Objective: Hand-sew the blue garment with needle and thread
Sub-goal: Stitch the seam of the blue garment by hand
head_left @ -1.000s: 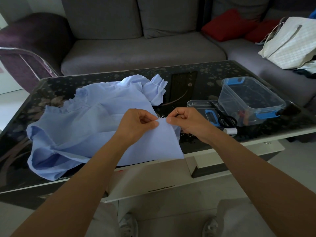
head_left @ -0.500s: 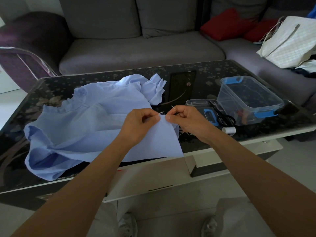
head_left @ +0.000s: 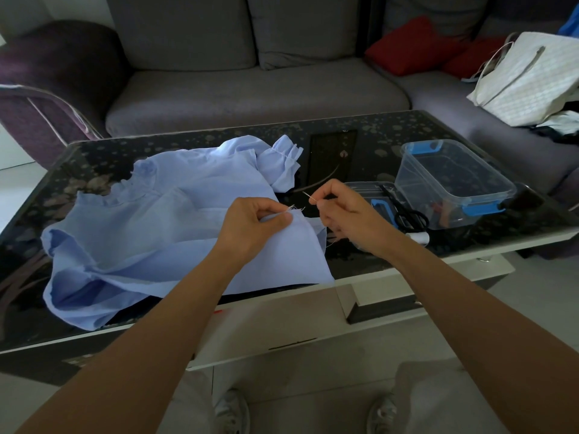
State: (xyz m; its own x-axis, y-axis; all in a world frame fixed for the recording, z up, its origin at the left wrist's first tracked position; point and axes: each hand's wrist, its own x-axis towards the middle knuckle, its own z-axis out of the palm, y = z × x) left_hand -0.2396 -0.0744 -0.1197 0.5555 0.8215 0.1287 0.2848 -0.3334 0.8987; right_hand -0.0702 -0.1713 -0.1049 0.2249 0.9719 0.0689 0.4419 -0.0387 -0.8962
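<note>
**A:** Where is the garment [head_left: 156,233]?

**B:** It's spread over the left half of the table [head_left: 360,142], centre left of the frame. My left hand [head_left: 253,227] pinches its folded edge at mid-frame.

**A:** And the needle [head_left: 308,196]?

**B:** It's pinched between the thumb and forefinger of my right hand [head_left: 344,214]. It sits just right of that edge and slightly higher, apart from the cloth. Its long axis slants from upper left to lower right. I judge the next stitch means bringing it left and down to the edge. The thread I can barely make out.

**A:** Any containers?

**B:** At right there's an open clear box [head_left: 454,183] with blue clips, its contents too dim to tell. A flat lid [head_left: 357,187] lies beside it with scissors [head_left: 407,214] on top. A white spool [head_left: 418,237] sits by the table's near edge.
</note>
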